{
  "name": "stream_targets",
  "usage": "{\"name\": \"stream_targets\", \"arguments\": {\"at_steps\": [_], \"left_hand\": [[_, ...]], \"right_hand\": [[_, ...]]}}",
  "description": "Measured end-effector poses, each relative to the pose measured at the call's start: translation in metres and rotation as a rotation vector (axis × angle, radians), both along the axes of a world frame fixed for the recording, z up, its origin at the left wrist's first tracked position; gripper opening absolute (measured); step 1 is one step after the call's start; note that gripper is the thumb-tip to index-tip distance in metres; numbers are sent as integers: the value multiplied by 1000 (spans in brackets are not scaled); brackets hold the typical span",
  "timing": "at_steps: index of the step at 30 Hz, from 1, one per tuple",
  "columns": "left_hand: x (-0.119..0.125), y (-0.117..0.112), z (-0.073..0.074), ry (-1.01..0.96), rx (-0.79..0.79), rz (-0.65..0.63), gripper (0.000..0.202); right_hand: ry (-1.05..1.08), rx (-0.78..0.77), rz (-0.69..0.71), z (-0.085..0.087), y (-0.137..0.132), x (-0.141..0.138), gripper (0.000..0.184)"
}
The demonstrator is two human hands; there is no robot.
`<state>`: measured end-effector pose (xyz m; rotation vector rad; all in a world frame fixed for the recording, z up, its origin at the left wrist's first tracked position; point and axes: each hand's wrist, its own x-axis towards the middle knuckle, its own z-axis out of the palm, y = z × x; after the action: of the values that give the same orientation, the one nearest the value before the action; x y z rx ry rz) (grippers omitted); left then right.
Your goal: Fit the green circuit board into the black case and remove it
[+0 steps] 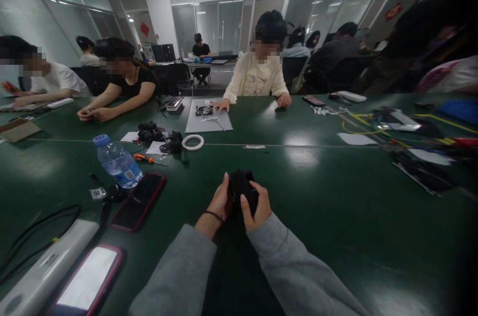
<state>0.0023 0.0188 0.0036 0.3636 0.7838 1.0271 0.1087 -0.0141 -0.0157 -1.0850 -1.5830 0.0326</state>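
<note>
A small black box-shaped object is held between my two hands just above the green table; its exact kind does not show. My left hand grips its left side, thumb pointing up along the edge. On the opposite side my right hand closes round it, with the thumb on the near face and the fingers over the right edge. Part of the object is hidden behind my fingers.
Left of my hands are a dark phone, a tilted water bottle, an orange screwdriver, a white power bank-like bar and a bright-screened phone. Ahead lie black cable bundles and a white ring. A co-worker sits opposite.
</note>
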Motion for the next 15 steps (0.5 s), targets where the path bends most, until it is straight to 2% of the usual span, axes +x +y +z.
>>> {"name": "stream_targets", "arguments": {"at_steps": [4, 10, 12, 15], "left_hand": [[-5, 3, -4, -49, -23, 17, 59], [-9, 5, -7, -139, -32, -28, 61], [-8, 4, -6, -119, -42, -10, 60], [-6, 3, -2, -90, -61, 35, 57]], "right_hand": [[83, 51, -27, 8, -8, -1, 46], [326, -51, 72, 10, -7, -2, 42], [381, -109, 78, 5, 0, 4, 37], [467, -275, 88, -6, 12, 17, 32]]}}
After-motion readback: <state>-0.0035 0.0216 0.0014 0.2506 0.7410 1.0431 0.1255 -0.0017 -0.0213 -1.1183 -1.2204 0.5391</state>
